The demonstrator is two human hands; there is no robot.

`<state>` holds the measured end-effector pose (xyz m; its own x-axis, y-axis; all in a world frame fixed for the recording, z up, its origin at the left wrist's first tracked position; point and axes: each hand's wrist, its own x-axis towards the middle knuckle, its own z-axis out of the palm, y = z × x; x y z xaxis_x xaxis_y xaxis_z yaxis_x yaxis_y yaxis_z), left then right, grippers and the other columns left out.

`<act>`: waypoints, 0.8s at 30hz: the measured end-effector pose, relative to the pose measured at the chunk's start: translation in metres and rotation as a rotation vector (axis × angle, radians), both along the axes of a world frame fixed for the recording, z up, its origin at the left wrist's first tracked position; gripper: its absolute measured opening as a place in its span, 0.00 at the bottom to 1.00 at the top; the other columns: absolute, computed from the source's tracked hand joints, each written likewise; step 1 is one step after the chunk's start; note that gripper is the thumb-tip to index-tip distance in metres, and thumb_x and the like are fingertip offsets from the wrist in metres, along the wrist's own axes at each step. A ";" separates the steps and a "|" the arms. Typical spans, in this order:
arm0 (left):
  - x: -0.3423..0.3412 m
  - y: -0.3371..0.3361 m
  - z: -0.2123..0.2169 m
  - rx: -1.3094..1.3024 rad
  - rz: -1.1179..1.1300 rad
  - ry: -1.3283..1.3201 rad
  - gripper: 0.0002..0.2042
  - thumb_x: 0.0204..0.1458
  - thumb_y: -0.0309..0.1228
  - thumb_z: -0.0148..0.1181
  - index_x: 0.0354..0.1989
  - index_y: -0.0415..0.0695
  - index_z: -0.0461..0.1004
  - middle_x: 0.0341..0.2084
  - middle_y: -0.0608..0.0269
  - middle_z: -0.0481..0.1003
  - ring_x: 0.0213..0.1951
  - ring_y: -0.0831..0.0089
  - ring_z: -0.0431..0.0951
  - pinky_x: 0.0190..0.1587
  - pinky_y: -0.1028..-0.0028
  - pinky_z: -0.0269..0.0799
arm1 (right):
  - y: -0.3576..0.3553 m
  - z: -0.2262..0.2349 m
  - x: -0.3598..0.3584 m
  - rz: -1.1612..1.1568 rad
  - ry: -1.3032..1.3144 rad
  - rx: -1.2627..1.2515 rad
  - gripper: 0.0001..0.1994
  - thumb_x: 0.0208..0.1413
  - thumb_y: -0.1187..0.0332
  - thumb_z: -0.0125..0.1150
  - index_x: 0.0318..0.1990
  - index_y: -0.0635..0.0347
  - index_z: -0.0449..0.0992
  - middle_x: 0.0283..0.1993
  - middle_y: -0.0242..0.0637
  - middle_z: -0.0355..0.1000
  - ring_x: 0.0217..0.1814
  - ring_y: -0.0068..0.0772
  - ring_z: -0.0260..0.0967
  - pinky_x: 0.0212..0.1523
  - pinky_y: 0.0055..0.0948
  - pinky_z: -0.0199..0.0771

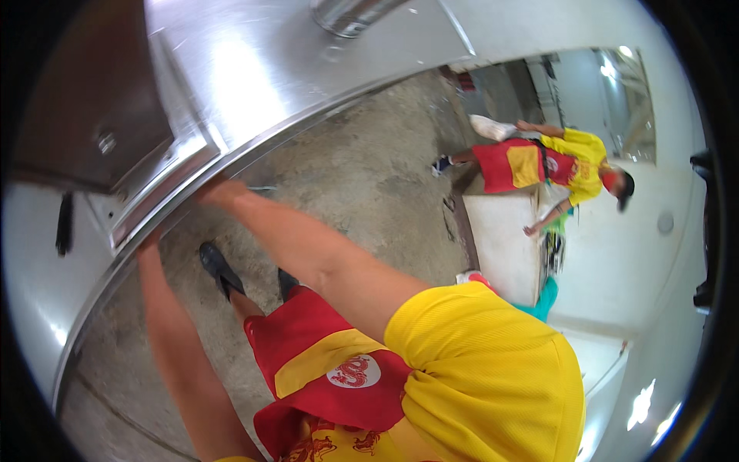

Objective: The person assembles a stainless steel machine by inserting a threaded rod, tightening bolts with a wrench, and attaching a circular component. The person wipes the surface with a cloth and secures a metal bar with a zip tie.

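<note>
A stainless steel counter (254, 85) with a sunken dark basin (85, 100) fills the upper left. Both my arms reach to its front edge. My right hand (218, 191) is at the rim beside the basin's corner, and its fingers are hidden by the edge. Lower along the same rim, only the wrist end of my left hand (150, 240) shows; those fingers are hidden too. Whether either hand grips anything beneath the rim cannot be made out. A thin light-coloured piece (263, 188) sticks out next to my right wrist.
A metal cylindrical container (350, 17) stands on the counter. A black handle-like object (65, 223) lies near the basin. Across the concrete floor (377, 169), a person (554, 165) in yellow and red carries a white bag (493, 128) beside a white box-like block (500, 242).
</note>
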<state>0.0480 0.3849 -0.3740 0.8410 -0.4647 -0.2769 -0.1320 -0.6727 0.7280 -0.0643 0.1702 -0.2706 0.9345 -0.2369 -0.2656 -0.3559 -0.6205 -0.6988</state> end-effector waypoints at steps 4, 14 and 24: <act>-0.012 0.002 -0.008 -0.008 0.074 -0.003 0.18 0.63 0.39 0.58 0.55 0.39 0.77 0.50 0.50 0.80 0.50 0.57 0.79 0.56 0.61 0.72 | -0.004 0.015 -0.013 -0.115 -0.041 0.013 0.21 0.65 0.58 0.50 0.60 0.56 0.75 0.62 0.48 0.71 0.64 0.49 0.68 0.64 0.42 0.68; -0.158 -0.014 0.166 -0.007 0.278 0.171 0.14 0.62 0.37 0.59 0.41 0.36 0.80 0.25 0.54 0.77 0.30 0.58 0.78 0.37 0.58 0.73 | 0.042 0.063 -0.082 -0.810 -0.153 1.229 0.11 0.64 0.66 0.63 0.46 0.64 0.81 0.30 0.33 0.77 0.25 0.17 0.68 0.22 0.19 0.64; -0.164 -0.012 0.249 0.372 -0.160 -0.181 0.11 0.60 0.38 0.54 0.36 0.45 0.80 0.33 0.45 0.81 0.40 0.43 0.81 0.41 0.47 0.75 | 0.066 0.094 -0.114 -0.746 -0.180 1.405 0.14 0.67 0.74 0.55 0.58 0.62 0.78 0.45 0.33 0.77 0.34 0.19 0.70 0.33 0.20 0.71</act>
